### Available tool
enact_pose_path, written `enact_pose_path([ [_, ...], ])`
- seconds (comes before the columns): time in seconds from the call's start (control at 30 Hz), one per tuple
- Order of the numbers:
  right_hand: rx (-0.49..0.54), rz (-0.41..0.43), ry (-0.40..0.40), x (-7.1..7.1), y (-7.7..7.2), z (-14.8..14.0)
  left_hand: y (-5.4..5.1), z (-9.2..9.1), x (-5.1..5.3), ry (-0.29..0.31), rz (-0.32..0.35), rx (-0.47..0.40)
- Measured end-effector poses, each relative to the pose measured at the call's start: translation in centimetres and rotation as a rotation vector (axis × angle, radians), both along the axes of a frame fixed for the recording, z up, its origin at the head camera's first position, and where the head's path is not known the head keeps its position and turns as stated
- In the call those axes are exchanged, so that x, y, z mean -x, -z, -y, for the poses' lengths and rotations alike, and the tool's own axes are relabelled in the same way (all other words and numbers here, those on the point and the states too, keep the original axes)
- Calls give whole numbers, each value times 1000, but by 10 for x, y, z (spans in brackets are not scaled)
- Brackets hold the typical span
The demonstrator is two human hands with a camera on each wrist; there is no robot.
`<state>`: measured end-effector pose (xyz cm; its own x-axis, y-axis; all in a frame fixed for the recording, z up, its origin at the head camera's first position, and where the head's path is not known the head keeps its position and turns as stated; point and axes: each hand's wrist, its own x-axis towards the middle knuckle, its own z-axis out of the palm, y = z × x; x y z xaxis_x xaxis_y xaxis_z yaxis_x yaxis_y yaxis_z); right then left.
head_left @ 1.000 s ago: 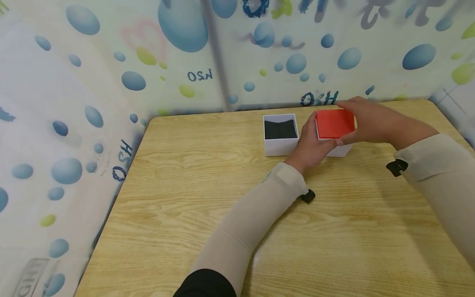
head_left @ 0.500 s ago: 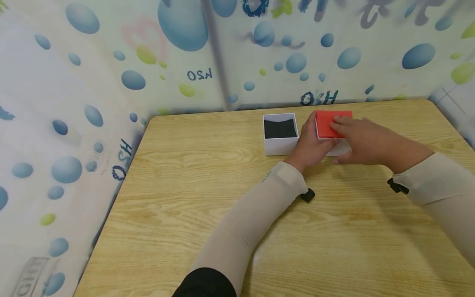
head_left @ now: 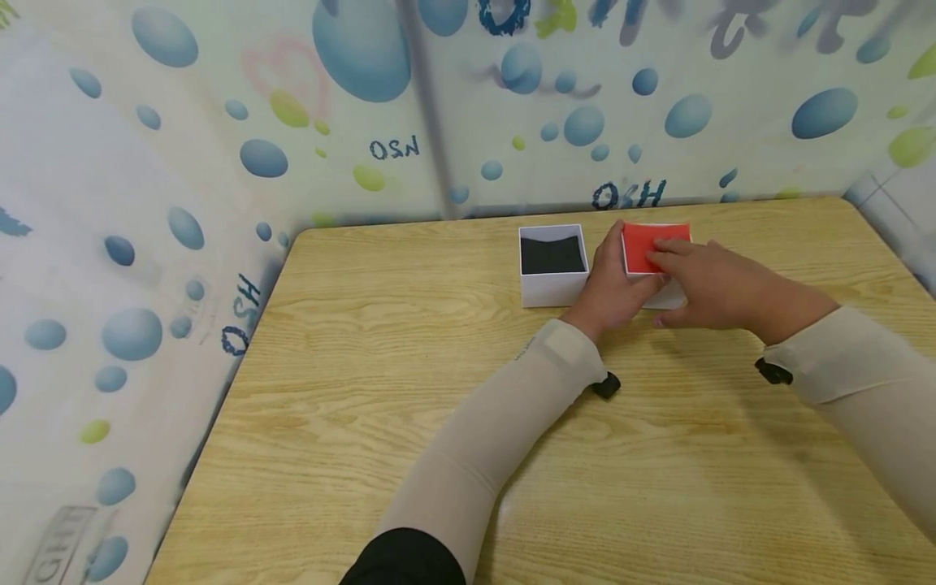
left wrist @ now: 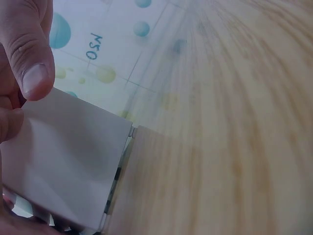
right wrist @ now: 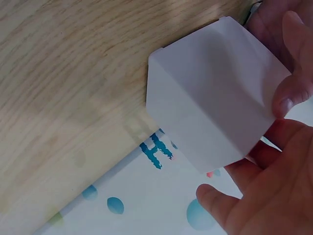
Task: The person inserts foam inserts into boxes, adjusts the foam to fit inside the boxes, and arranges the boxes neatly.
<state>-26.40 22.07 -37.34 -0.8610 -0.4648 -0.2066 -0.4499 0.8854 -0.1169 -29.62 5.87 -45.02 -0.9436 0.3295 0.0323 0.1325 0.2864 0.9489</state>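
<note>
A white box (head_left: 665, 297) stands toward the back of the table, with a square red piece (head_left: 640, 244) filling its open top. My left hand (head_left: 613, 294) grips this box at its left side, thumb across the front. The fingers of my right hand (head_left: 720, 286) lie extended on the red piece, pressing from above, while its thumb is near the box's front. In the right wrist view the box (right wrist: 210, 88) shows bare white sides, and only a sliver of red is visible. The left wrist view shows a plain white box face (left wrist: 73, 152) under a thumb.
Left of my left hand, a second white box (head_left: 553, 290) holds a dark insert (head_left: 553, 254). Both boxes are on a wood-grain table (head_left: 380, 366). A wall covering (head_left: 468, 122) with blue and green drops rises behind the table's back edge.
My right hand has gone from holding the red piece at its edges to lying over it. The red piece has sunk lower into the box. My left hand stays put.
</note>
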Motion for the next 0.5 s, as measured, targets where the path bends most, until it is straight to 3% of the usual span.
enact_pose_path([
  [0.5, 45, -20, 19, 2, 16, 0, 1, 0, 0, -9, -7, 6],
])
